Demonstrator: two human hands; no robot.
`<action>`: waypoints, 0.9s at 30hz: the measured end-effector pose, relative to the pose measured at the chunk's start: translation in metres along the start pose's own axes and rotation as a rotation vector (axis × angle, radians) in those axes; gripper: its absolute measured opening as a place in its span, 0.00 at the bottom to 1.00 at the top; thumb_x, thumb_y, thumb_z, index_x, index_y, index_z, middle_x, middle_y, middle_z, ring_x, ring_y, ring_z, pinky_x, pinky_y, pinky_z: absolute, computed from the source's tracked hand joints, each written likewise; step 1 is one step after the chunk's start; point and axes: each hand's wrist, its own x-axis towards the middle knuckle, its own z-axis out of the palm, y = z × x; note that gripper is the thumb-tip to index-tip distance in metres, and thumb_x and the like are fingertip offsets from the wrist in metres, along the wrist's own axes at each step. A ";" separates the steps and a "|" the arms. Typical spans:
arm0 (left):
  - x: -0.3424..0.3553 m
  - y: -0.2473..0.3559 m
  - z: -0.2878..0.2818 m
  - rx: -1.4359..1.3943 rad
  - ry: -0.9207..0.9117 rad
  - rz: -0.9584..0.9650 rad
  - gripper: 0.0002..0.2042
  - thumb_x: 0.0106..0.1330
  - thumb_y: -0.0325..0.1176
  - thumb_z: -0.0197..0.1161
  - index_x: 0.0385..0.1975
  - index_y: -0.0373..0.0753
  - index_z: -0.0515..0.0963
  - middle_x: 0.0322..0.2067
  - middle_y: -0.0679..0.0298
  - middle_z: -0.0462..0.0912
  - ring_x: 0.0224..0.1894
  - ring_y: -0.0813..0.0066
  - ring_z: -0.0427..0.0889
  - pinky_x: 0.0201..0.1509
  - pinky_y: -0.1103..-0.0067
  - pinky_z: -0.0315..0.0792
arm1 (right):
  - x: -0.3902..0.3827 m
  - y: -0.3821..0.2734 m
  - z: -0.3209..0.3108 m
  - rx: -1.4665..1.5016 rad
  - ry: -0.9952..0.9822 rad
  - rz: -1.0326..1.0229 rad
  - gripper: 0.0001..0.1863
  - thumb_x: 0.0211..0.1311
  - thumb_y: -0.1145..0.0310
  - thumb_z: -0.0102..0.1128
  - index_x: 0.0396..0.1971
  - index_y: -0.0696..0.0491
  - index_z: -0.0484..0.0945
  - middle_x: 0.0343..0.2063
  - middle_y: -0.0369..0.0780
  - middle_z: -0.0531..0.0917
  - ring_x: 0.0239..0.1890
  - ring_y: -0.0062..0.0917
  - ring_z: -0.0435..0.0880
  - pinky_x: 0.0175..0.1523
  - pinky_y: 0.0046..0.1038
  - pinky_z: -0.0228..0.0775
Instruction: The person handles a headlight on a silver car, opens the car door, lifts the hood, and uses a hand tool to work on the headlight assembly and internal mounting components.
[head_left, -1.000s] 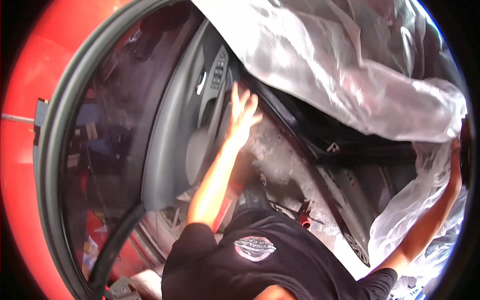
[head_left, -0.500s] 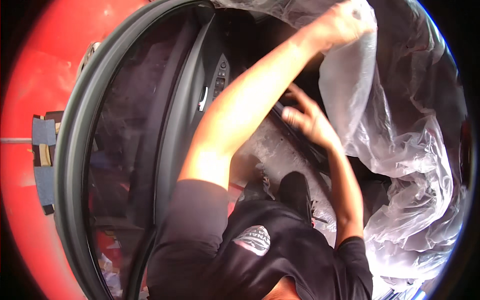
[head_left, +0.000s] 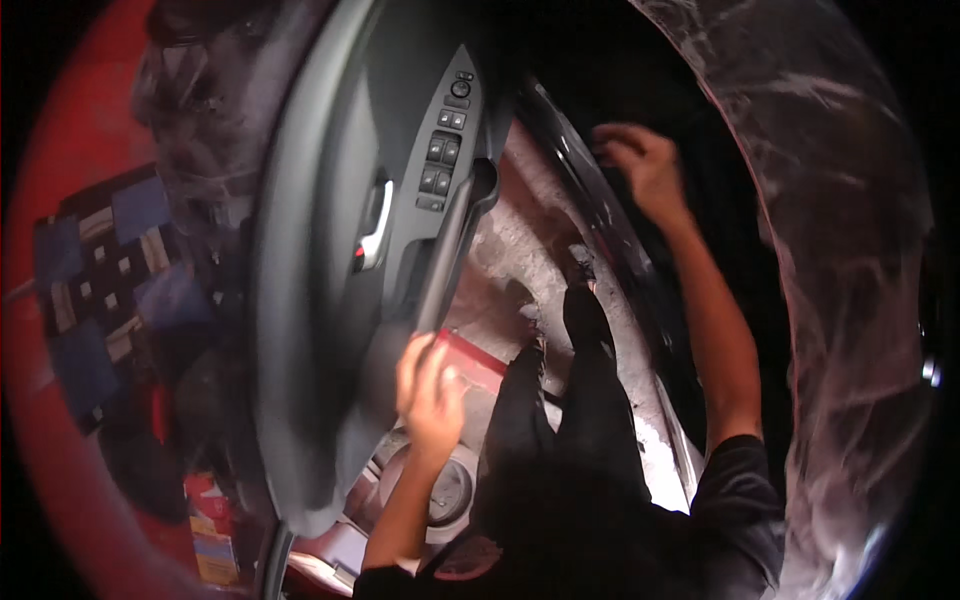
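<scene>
A car door (head_left: 345,300) stands open on my left, its dark inner panel turned toward me. The panel carries a chrome pull handle (head_left: 378,225), a window switch panel (head_left: 443,150) and an armrest (head_left: 445,260). My left hand (head_left: 430,400) is at the rear end of the armrest, fingers loosely curled and apart; whether it touches the door I cannot tell. Over the dark door opening, beyond the sill (head_left: 610,220), is my right hand (head_left: 645,170). Its slightly blurred fingers are spread and bent, with nothing seen in them.
Clear plastic sheeting (head_left: 850,200) hangs over the car on the right. My legs stand on the concrete floor (head_left: 515,220) between door and sill. A round grey object (head_left: 445,485) and a red object (head_left: 470,360) lie below. Blue-and-black patterned material (head_left: 110,270) shows beyond the door.
My left hand has come down from the plastic sheeting to the armrest's rear end. My right hand has risen slightly. The view has shifted, and the sheeting now lies farther right.
</scene>
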 end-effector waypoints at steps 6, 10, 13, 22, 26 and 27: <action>0.036 -0.077 0.039 0.259 -0.107 -0.099 0.23 0.64 0.25 0.61 0.60 0.28 0.71 0.57 0.41 0.74 0.58 0.42 0.76 0.63 0.60 0.69 | 0.222 0.193 0.005 0.441 0.155 0.392 0.26 0.77 0.63 0.36 0.69 0.59 0.59 0.61 0.53 0.73 0.56 0.46 0.80 0.60 0.47 0.76; 0.041 -0.089 0.057 0.364 -0.149 -0.225 0.25 0.62 0.28 0.64 0.60 0.27 0.71 0.52 0.39 0.77 0.51 0.40 0.79 0.56 0.60 0.72 | 0.339 0.251 -0.006 0.539 0.245 0.330 0.25 0.77 0.60 0.39 0.66 0.60 0.63 0.59 0.53 0.75 0.57 0.45 0.80 0.62 0.46 0.75; 0.039 -0.088 0.059 0.407 -0.136 -0.227 0.26 0.63 0.31 0.63 0.60 0.24 0.70 0.47 0.39 0.79 0.46 0.38 0.80 0.52 0.59 0.73 | 0.410 0.290 -0.004 0.736 0.270 0.329 0.26 0.77 0.56 0.39 0.63 0.59 0.67 0.56 0.53 0.78 0.56 0.45 0.80 0.62 0.44 0.74; 0.038 -0.096 0.054 0.484 -0.209 -0.231 0.27 0.70 0.40 0.57 0.60 0.22 0.68 0.46 0.38 0.78 0.47 0.36 0.79 0.52 0.54 0.72 | 0.443 0.297 0.026 0.903 0.231 0.361 0.27 0.76 0.55 0.41 0.63 0.59 0.69 0.57 0.52 0.77 0.58 0.45 0.79 0.63 0.44 0.73; 0.034 -0.095 0.053 0.526 -0.192 -0.198 0.26 0.71 0.40 0.56 0.59 0.22 0.68 0.48 0.39 0.78 0.48 0.35 0.78 0.53 0.52 0.71 | 0.432 0.294 0.013 0.998 0.257 0.331 0.27 0.75 0.54 0.42 0.62 0.59 0.69 0.57 0.52 0.77 0.59 0.45 0.78 0.63 0.44 0.73; 0.036 -0.096 0.054 0.531 -0.200 -0.195 0.26 0.71 0.40 0.56 0.59 0.22 0.68 0.48 0.39 0.78 0.48 0.35 0.78 0.53 0.51 0.71 | 0.430 0.294 0.008 1.015 0.270 0.324 0.27 0.75 0.54 0.42 0.62 0.59 0.69 0.58 0.52 0.77 0.59 0.45 0.78 0.63 0.45 0.73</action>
